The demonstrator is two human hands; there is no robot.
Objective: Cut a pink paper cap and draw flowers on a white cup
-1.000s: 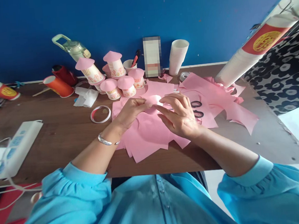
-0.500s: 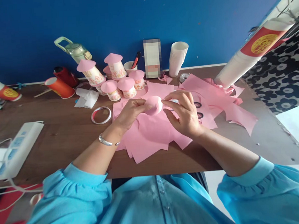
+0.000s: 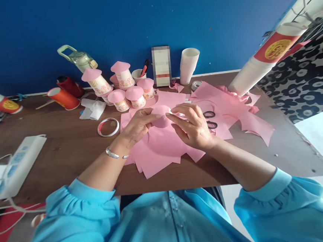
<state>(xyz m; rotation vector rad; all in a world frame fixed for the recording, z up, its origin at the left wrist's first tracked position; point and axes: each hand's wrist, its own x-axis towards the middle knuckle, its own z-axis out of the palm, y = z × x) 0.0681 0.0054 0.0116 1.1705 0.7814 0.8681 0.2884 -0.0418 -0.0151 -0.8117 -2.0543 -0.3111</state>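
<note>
My left hand point(image 3: 139, 127) pinches a small pink paper cone point(image 3: 162, 121) between thumb and fingers, above the pile of paper. Closed around the cone's right side is my right hand point(image 3: 194, 127), its index fingertip on the rim and the thumb lower down. Whether it holds anything else there is hidden. Under both hands lie loose pink paper sheets point(image 3: 158, 156). A pair of scissors with black handles point(image 3: 210, 120) rests on the paper beside my right hand. Behind, several patterned paper cups point(image 3: 125, 78) wear pink cone roofs.
A roll of tape point(image 3: 108, 127) and a crumpled white tissue point(image 3: 92, 108) lie left of the paper. White cups point(image 3: 190, 64) stand stacked at the back, near a pixelated upright box point(image 3: 162, 65). A power strip point(image 3: 27, 161) sits far left, and a long cup stack point(image 3: 268, 58) leans right.
The cone has tipped a little, so its inner side shows less. My right fingertips have come closer onto its rim. The whole view has shifted slightly.
</note>
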